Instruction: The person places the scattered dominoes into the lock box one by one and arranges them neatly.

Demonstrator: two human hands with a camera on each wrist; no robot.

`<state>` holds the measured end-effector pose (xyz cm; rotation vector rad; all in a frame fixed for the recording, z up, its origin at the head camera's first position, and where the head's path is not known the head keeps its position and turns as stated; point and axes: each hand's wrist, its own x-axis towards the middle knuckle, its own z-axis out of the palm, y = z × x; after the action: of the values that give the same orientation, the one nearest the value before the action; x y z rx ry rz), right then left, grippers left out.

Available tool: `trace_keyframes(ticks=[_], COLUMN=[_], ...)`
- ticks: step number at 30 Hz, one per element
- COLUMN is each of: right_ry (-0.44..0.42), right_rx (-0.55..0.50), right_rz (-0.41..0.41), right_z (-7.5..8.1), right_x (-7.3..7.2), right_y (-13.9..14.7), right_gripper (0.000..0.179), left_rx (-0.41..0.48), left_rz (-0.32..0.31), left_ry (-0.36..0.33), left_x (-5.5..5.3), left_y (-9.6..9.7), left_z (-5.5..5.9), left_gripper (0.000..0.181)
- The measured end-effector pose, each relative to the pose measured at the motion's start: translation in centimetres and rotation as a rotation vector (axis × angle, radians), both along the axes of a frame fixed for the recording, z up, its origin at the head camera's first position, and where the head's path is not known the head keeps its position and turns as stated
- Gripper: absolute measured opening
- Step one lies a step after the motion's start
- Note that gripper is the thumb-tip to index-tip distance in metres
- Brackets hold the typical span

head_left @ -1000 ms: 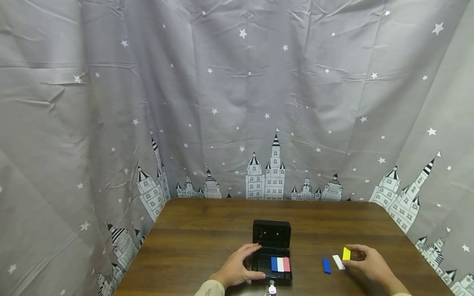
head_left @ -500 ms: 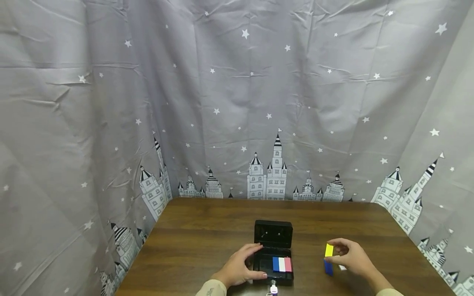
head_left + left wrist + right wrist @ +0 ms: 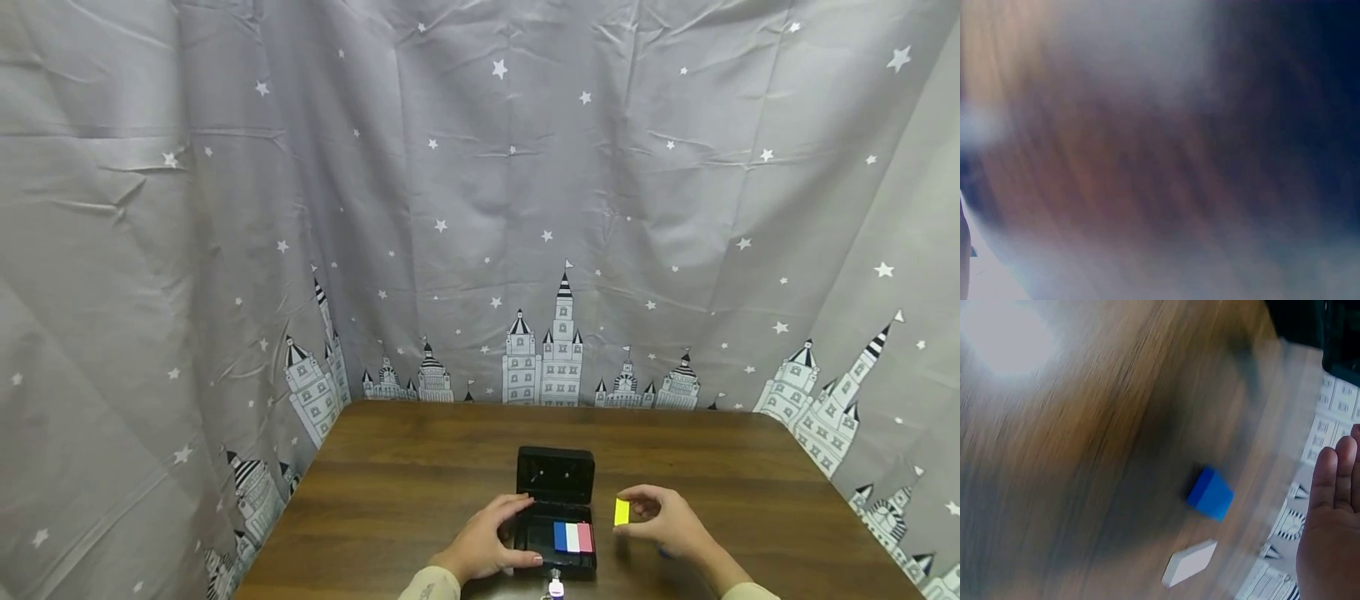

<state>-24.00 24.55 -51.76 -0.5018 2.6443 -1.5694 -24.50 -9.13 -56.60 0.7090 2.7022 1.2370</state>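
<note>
In the head view, a small black lockbox (image 3: 534, 546) stands with its lid (image 3: 557, 483) raised. My left hand (image 3: 480, 542) grips its left side, thumb at the front rim and fingers at the back. Inside, to the right, lie a blue block (image 3: 560, 537), a white block (image 3: 572, 537) and a pink block (image 3: 584, 537) side by side. Just right of the box, my right hand (image 3: 667, 525) pinches a yellow block (image 3: 622, 512) upright between thumb and fingers. The right wrist view shows part of that hand (image 3: 1329, 531), but not the yellow block.
On the wooden table (image 3: 420, 467) lie another blue block (image 3: 1211, 494) and another white block (image 3: 1190, 562), mostly hidden behind my right hand in the head view. A key with a tag (image 3: 556, 588) sticks out at the box's front. A grey curtain (image 3: 450, 208) hangs behind.
My right hand has carried the yellow block leftward, past the loose white and blue blocks, to near the box. My left hand keeps its place on the box.
</note>
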Motion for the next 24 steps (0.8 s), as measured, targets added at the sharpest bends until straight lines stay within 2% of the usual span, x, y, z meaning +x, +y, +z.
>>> trace_keyframes(ticks=[11, 24], right_ry=[-0.038, -0.035], right_rx=[0.011, -0.074], right_rz=[0.029, 0.117], right_z=[-0.2, -0.2], right_x=[-0.3, -0.6], right_y=[-3.6, -6.5], right_gripper=[0.047, 0.045], left_rx=[0.001, 0.000], left_rz=[0.006, -0.011], left_ry=[-0.017, -0.011], left_x=[-0.2, -0.2], left_y=[0.1, 0.0], left_z=[-0.1, -0.1], left_gripper=[0.080, 0.080])
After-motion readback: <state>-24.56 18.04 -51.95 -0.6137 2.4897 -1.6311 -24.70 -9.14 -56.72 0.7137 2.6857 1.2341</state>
